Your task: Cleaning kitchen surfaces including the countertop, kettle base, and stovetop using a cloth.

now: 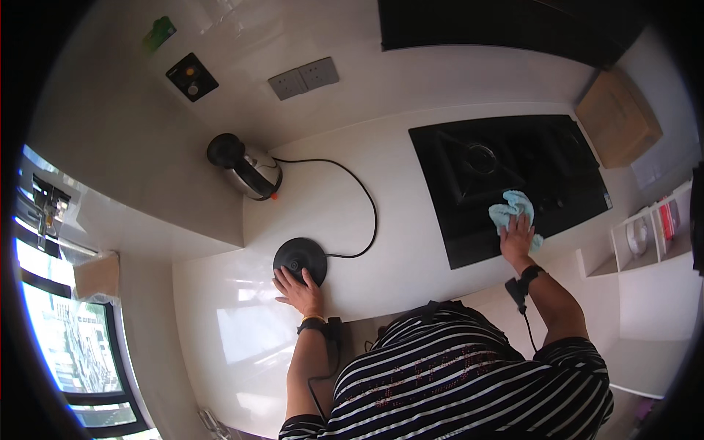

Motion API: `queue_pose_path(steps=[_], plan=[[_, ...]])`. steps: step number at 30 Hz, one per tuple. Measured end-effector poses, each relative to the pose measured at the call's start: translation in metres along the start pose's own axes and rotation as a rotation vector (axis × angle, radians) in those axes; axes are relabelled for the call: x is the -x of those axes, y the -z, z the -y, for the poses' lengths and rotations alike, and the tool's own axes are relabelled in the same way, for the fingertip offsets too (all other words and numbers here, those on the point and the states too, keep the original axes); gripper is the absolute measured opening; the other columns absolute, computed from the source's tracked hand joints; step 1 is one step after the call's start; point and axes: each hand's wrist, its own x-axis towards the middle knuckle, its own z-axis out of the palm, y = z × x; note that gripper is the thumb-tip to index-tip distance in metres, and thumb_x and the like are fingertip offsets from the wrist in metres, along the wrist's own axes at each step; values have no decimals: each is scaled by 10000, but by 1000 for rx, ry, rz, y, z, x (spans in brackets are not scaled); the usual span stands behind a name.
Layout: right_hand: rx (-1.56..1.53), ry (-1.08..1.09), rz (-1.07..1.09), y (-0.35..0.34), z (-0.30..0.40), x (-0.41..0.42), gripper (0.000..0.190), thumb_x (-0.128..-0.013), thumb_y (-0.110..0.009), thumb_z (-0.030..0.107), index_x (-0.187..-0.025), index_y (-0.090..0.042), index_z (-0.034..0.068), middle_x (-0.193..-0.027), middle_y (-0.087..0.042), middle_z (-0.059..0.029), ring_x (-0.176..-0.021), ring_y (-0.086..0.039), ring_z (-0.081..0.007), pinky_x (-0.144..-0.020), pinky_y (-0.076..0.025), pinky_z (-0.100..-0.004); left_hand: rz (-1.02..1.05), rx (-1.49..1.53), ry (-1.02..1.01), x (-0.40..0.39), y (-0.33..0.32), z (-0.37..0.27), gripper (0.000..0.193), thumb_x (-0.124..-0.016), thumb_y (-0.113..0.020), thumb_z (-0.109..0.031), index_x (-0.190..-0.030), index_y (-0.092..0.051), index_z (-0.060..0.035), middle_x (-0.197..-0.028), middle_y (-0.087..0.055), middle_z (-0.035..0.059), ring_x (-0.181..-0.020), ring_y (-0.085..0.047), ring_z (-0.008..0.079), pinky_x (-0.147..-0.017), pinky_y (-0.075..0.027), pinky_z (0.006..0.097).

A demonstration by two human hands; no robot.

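My left hand rests with spread fingers on the near part of a round black kettle base on the white countertop. A black cord runs from this base back towards an electric kettle, steel with a black handle and lid, beside the wall. My right hand is on a crumpled light blue cloth, pressing it against the front part of a black glass gas hob. The cloth bunches up ahead of the fingers and partly shows beside the palm.
Wall sockets and a black control panel are on the back wall. A cardboard box stands behind the hob's right side. White shelf compartments hold small items at right. A window lies at left.
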Motion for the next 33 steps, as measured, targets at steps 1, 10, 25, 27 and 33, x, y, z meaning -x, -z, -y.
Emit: queue_pose_path(steps=[1, 10, 25, 27, 33], plan=[[-53, 190, 17, 4, 12, 13, 586, -940, -524, 347, -1425, -403, 40, -1510, -300, -237, -1434, -226, -407, -1130, -194, -597, -5, -6, -7, 0, 1, 2, 680, -976, -413, -513, -1483, -341, -65, -1577, -264, 104, -1470, -177, 347, -1109, -125, 693], [-222, 725, 108, 30, 159, 24, 688, -907, -558, 299, -1468, -312, -13, -1520, -244, -286, -1451, -149, -428, -1177, -66, -555, 26, -12, -12, -3, 11, -3, 714, -942, -475, -487, -1489, -324, -54, -1577, -258, 118, -1471, -163, 362, -1107, -88, 697], [89, 578, 17, -9, 330, -260, 647, -977, -338, 534, -1525, -280, 195, -1538, -280, -217, -1424, -233, -408, -1116, -169, -629, 43, -17, 28, -1, 14, -4, 762, -885, -558, -501, -1481, -342, -77, -1568, -272, 117, -1464, -179, 366, -1105, -92, 705], [86, 575, 39, -2, 347, -266, 647, -977, -334, 541, -1523, -282, 198, -1532, -283, -222, -1419, -241, -408, -1111, -172, -634, 32, -26, 47, 0, 14, 0, 762, -885, -559, -502, -1479, -345, -75, -1567, -274, 118, -1463, -181, 365, -1104, -94, 706], [79, 586, -7, -10, 353, -257, 622, -982, -351, 529, -1508, -311, 201, -1516, -294, -236, -1408, -257, -413, -1098, -191, -642, 13, -30, 13, -5, 10, -1, 769, -888, -543, -529, -1474, -356, -67, -1565, -273, 124, -1459, -190, 365, -1098, -112, 709]])
